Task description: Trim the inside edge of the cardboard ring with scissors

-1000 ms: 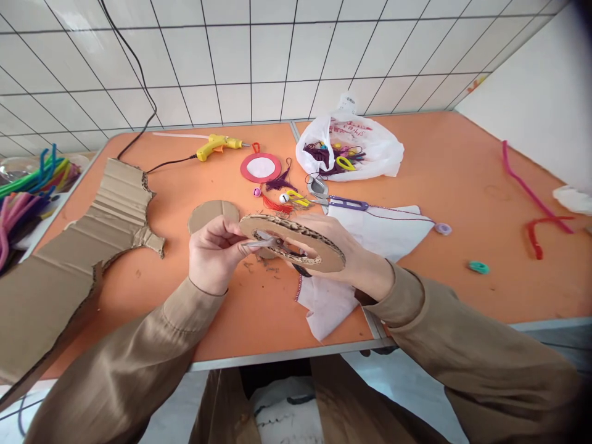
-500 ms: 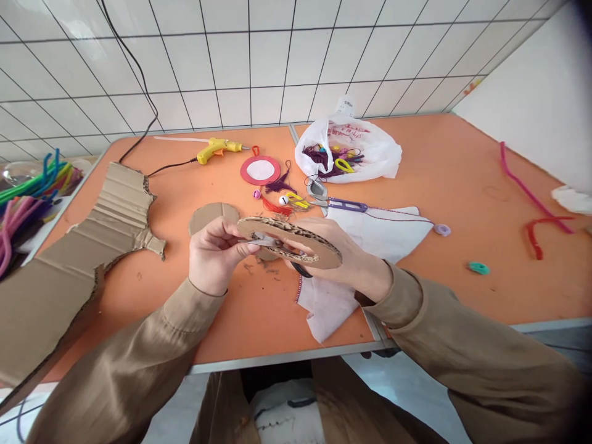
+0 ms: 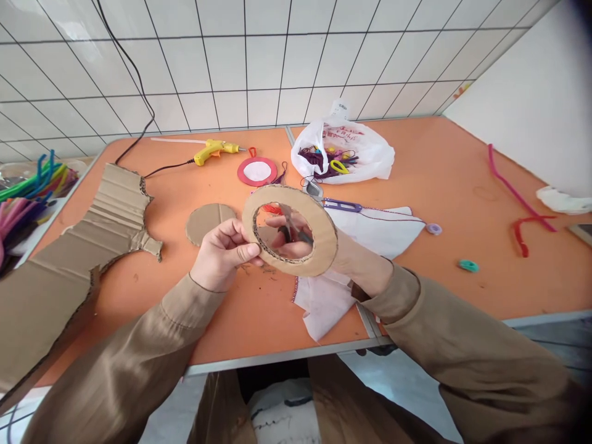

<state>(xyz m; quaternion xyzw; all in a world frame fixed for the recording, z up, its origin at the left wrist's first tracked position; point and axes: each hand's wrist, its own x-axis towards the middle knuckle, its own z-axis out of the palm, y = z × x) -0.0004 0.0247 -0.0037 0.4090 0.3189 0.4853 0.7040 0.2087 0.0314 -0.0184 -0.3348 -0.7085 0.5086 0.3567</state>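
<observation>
A cardboard ring (image 3: 319, 216) is pinched at its left rim between the thumb and fingers of my left hand (image 3: 222, 254). Behind the ring, my right hand (image 3: 298, 246) grips a pair of scissors (image 3: 287, 217); their dark handles and part of the blades show through the hole. The ring covers much of that hand. A round cardboard disc (image 3: 210, 223) lies on the table just beyond my left hand. Under my right forearm spreads a piece of white cloth (image 3: 374, 228) with a stitched dark red edge.
A large torn cardboard sheet (image 3: 69, 259) covers the left side. Toward the wall lie a yellow glue gun (image 3: 215, 152), a red-rimmed round piece (image 3: 257, 171) and a white plastic bag (image 3: 370, 151) of tassels. Pipe cleaners (image 3: 518, 188) and a teal coil (image 3: 468, 266) lie at right.
The cardboard ring has tilted from nearly edge-on to facing me, opening its hole to view. The scissors have drawn back from its inner left edge to behind it.
</observation>
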